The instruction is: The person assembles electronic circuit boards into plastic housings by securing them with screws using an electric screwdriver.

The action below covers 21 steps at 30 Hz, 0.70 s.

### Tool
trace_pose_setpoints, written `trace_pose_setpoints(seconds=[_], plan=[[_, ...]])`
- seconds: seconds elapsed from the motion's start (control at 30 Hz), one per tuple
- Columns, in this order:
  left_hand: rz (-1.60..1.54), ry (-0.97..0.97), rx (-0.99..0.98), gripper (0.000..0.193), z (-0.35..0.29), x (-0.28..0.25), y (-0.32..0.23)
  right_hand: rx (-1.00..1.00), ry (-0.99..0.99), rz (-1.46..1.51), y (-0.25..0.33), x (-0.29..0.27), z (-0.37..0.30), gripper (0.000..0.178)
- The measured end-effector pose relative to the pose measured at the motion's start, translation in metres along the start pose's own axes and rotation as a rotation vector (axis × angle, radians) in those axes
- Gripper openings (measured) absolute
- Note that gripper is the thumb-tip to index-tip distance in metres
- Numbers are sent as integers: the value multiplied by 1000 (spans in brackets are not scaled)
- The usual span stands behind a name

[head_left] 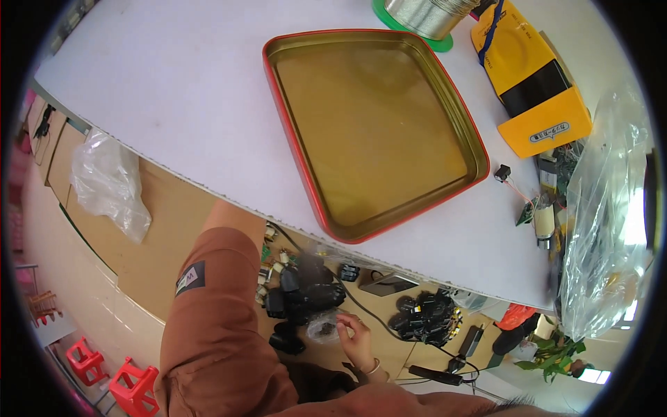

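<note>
Low in the head view, my right hand (357, 340) reaches in below the white board (180, 90), a bracelet on its wrist. Its fingers are bent closed at the edge of a small clear plastic bag (323, 326); the bag's contents are blurred. My left hand is out of sight. A limb in brown cloth (222, 306) runs up from the bottom, and bare skin past the hem passes under the board's edge. On the board lies a shallow tin tray (375, 125), gold inside with a red rim, nothing in it.
Black devices (306, 302) and a cluster of black parts (425, 316) lie below the board, with a cable across. A metal wire spool (431, 15), yellow box (535, 76), small electronic parts (544, 222) and clear plastic sheet (604, 236) stand right. Red stools (133, 389) are lower left.
</note>
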<state>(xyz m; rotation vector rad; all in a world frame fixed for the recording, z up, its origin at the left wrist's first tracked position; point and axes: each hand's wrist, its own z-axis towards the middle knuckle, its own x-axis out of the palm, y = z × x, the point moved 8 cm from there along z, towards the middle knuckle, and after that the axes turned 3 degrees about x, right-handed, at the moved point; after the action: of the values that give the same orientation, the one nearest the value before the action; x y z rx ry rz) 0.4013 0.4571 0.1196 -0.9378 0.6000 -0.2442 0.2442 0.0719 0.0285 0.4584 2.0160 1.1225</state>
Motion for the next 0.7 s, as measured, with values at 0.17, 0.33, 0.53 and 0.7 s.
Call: trace_pose_setpoints(seconds=[0.17,0.33,0.53,0.7], plan=[[28,-3,-46,14,-13,-33,7,-32,27,23,9,11,3,14],[85,9,-98,15,-29,-80,18,-5,35,57,14,18,13,14],[3,143,-67,31,-107,-127,1,-17,-109,156,7,18,21,15],[-113,364,-189,38,-252,-106,-24,-51,-193,342,-6,29,36,31]])
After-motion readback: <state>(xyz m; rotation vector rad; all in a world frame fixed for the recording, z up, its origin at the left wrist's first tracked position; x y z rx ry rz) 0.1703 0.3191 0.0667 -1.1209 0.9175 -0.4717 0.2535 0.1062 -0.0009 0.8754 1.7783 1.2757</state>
